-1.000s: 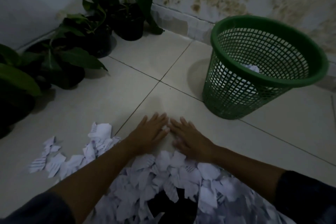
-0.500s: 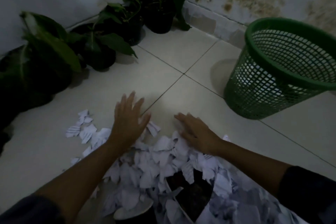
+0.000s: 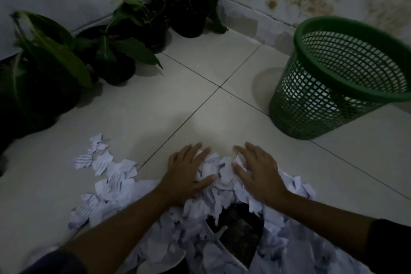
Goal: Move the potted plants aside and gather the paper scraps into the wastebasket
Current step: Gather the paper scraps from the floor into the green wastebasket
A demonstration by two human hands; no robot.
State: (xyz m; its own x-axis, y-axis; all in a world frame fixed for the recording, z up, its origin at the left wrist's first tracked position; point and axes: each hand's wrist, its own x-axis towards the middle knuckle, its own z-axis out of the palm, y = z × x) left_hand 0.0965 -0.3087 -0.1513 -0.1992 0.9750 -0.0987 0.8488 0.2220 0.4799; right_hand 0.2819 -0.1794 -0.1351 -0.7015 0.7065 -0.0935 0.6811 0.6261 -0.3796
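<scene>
Floor point(image 3: 138, 118): pale tiles fill most of the frame.
Paper scraps point(image 3: 200, 218): a big white heap at the lower middle. A few loose bits lie at the lower left.
Potted plants point(image 3: 115, 55): a row in dark pots at the upper left, along the wall. They look well apart from the heap, so I think that step is done.
Wastebasket point(image 3: 342, 78): green, with holes in its side, at the upper right. It stands well apart from the heap. Something white shows through the holes.
Step now: I think it is the gathering step. Both hands sit on the far edge of the heap, with scraps bunched between them.
Next move: the hands need to close on a bunch, lift it, and carry it to the upper right over the basket rim. The loose bits at the lower left need picking up too.
Left hand point(image 3: 189, 173): fingers apart and nearly straight, pressing on the scraps. It grips nothing.
Right hand point(image 3: 258, 173): fingers spread, a little bent, resting on the scraps. It grips nothing.
</scene>
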